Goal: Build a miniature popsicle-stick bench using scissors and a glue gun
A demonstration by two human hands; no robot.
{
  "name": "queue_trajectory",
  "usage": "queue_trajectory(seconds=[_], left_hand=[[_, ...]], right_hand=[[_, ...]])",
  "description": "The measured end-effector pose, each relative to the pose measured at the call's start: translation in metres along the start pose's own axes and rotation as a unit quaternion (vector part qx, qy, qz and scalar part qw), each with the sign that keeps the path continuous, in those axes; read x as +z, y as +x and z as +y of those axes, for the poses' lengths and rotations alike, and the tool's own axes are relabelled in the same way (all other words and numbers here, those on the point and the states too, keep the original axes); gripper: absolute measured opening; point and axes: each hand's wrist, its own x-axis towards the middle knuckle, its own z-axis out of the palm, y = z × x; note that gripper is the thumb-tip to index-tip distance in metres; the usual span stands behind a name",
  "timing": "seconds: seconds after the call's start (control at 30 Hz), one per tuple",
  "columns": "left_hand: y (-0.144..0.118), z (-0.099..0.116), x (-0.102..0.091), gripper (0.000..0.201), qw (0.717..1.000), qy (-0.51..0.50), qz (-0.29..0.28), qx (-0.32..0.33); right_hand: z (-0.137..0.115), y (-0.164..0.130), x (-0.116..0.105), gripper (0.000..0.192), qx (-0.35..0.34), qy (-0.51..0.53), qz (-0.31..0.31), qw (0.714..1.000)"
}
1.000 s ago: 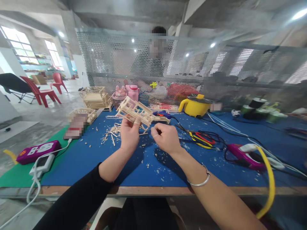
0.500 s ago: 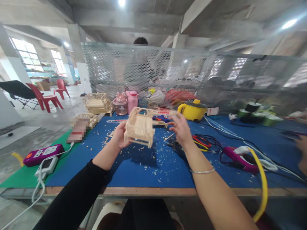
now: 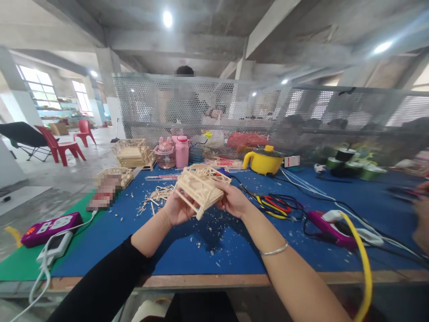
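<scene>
Near the middle of the frame, both hands hold a small stick-built frame model (image 3: 201, 187) in the air just above the blue worktop (image 3: 187, 250). The model is pale wood, made of thin flat sticks joined into an open box-like lattice, with slats across its near face and rails along its top edge; it sits tilted, its lower corner pointing down toward the person. The left hand (image 3: 176, 208) cups it from the left and below, its grip clamped on the model's lower left edge. The right hand (image 3: 233, 201) meets it from the right, fingers closed on the model's side, a thin bangle (image 3: 274, 250) on that wrist.

Left of the hands, loose sticks and chips (image 3: 157, 196) lie scattered on the worktop. Behind them, in the upper left of the worktop, stand two more stick models (image 3: 132, 152), a pink cup (image 3: 165, 153) and a pink bottle (image 3: 182, 151). A yellow pot (image 3: 264, 160) stands to the upper right of the model, with red and yellow cables (image 3: 276, 205) and a magenta tool (image 3: 331, 226) further right. A purple power strip (image 3: 47, 226) lies at the left edge.
</scene>
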Motion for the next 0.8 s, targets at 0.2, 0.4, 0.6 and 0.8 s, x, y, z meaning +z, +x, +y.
queue_trajectory(seconds=[0.2, 0.4, 0.6, 0.8], left_hand=[[0.006, -0.016, 0.007, 0.041, 0.993, 0.081, 0.084, 0.037], [0.015, -0.031, 0.018, 0.034, 0.989, 0.108, 0.094, 0.044], [0.025, -0.022, 0.016, 0.021, 0.976, 0.009, 0.165, 0.141], [0.027, 0.004, 0.014, 0.008, 0.958, -0.104, 0.224, 0.148]], right_hand=[[0.011, 0.014, 0.008, 0.022, -0.065, 0.028, 0.249, 0.966], [0.027, 0.019, 0.017, 0.031, -0.136, -0.04, 0.27, 0.952], [0.024, 0.009, 0.026, 0.056, -0.169, -0.126, 0.188, 0.959], [0.017, 0.004, 0.018, 0.061, -0.23, -0.207, 0.216, 0.926]])
